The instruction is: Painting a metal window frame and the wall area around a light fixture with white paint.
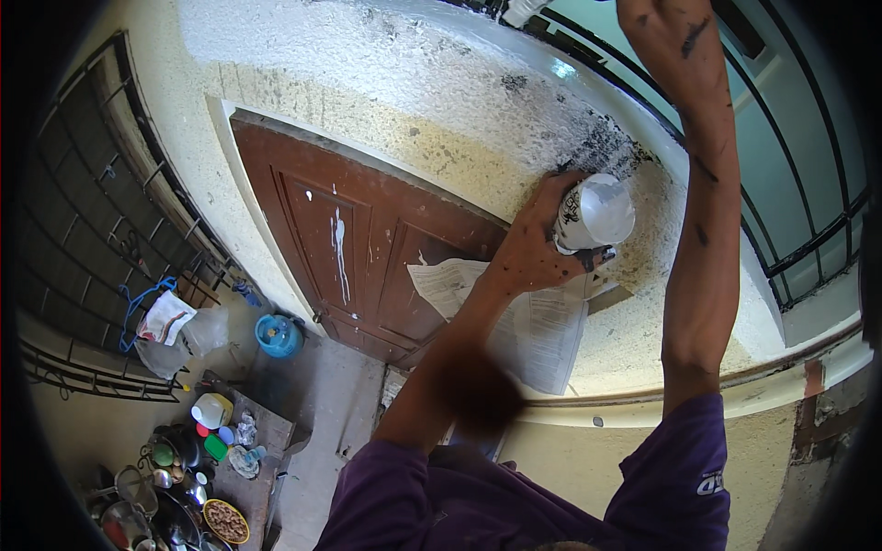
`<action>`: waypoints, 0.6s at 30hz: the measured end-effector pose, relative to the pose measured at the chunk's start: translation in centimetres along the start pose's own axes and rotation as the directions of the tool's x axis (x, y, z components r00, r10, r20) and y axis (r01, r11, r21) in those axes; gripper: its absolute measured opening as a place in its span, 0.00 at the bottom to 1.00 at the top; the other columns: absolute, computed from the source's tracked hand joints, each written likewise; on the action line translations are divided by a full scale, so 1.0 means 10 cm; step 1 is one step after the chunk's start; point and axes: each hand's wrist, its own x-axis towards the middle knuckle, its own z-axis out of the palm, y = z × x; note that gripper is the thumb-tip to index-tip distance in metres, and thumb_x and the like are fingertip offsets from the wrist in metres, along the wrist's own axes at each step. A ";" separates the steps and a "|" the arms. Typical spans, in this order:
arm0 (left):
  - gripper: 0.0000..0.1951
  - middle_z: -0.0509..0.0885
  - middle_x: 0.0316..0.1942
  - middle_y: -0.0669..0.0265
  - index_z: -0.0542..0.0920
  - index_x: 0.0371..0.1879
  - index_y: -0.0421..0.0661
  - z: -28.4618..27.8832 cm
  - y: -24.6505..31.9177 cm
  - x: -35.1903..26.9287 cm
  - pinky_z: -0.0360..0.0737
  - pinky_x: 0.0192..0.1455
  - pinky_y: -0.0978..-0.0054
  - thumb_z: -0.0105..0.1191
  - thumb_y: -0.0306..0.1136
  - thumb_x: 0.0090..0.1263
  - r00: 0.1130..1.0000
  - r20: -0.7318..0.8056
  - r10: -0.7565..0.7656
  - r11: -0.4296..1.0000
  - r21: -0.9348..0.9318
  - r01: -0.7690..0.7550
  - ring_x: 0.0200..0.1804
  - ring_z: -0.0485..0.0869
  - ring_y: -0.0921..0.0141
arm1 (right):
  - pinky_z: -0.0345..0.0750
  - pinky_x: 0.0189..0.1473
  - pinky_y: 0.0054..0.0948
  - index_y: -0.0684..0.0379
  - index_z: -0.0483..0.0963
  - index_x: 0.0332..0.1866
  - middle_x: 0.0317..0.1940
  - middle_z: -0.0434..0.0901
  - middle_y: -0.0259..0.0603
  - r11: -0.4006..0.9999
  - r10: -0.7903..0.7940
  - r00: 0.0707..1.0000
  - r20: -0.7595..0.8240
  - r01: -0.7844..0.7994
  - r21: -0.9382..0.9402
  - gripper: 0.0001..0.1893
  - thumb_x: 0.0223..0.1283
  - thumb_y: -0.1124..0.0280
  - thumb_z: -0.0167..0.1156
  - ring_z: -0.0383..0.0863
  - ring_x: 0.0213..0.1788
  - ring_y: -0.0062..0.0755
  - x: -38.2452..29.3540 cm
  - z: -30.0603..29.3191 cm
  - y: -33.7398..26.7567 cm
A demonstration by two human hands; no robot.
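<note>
My left hand (534,234), spotted with dark paint, grips a printed cup (570,215) from its left side and underneath. Glossy white paint (606,210) shows inside the cup, which is held close to the rough wall (441,89). My right forearm (703,275) stretches up past the cup, with dark smears on it. Only the wrist end of my right hand (665,21) shows at the top edge; its fingers are cut off. Left of it, a white-coated tool head (524,10), perhaps a paintbrush, lies against the black railing (586,45).
Below is a brown panelled door (372,241) with white drips. Newspaper sheets (541,337) hang beneath my left hand. A blue gas cylinder (279,336) stands on the floor, near a bench (248,482) crowded with bottles and pans. A barred window (89,206) is at left.
</note>
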 end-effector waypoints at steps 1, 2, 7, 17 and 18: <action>0.40 0.70 0.51 0.53 0.63 0.56 0.41 0.00 0.00 -0.01 0.67 0.58 0.66 0.67 0.31 0.39 1.000 0.002 0.000 1.000 0.000 0.000 0.55 0.70 0.56 | 0.67 0.26 0.23 0.65 0.61 0.39 0.22 0.68 0.41 0.987 -0.015 0.999 0.046 0.022 -0.157 0.06 0.60 0.77 0.49 0.67 0.25 0.23 0.01 -0.02 0.01; 0.40 0.71 0.50 0.56 0.63 0.56 0.39 -0.02 -0.02 0.00 0.67 0.58 0.69 0.67 0.32 0.39 1.000 0.003 -0.002 1.000 0.024 0.002 0.54 0.71 0.61 | 0.67 0.26 0.25 0.64 0.60 0.40 0.22 0.68 0.42 0.976 0.190 0.976 0.106 -0.176 -0.127 0.07 0.59 0.77 0.49 0.68 0.25 0.25 0.00 0.03 -0.15; 0.41 0.72 0.50 0.58 0.62 0.56 0.38 -0.03 -0.12 -0.02 0.67 0.58 0.72 0.68 0.33 0.39 0.999 -0.013 0.052 0.995 0.082 -0.051 0.53 0.72 0.66 | 0.71 0.29 0.19 0.64 0.63 0.41 0.26 0.71 0.36 0.952 0.135 0.991 0.015 -0.134 0.273 0.06 0.62 0.75 0.47 0.70 0.28 0.20 -0.05 0.00 -0.18; 0.40 0.72 0.49 0.57 0.63 0.56 0.41 0.02 -0.06 0.00 0.68 0.57 0.69 0.68 0.32 0.39 1.000 0.002 0.018 0.999 0.038 -0.018 0.53 0.72 0.62 | 0.75 0.31 0.22 0.63 0.61 0.45 0.26 0.70 0.38 0.442 -0.328 0.931 -0.161 0.302 0.845 0.08 0.62 0.75 0.47 0.72 0.27 0.22 -0.10 0.10 0.33; 0.40 0.71 0.49 0.54 0.64 0.55 0.42 0.00 -0.06 -0.02 0.68 0.57 0.66 0.68 0.32 0.38 1.000 -0.013 0.012 0.999 0.044 -0.011 0.53 0.72 0.57 | 0.79 0.36 0.21 0.63 0.62 0.47 0.30 0.69 0.35 0.920 0.210 0.978 0.002 -0.198 0.337 0.09 0.64 0.74 0.45 0.74 0.31 0.20 -0.17 -0.17 -0.22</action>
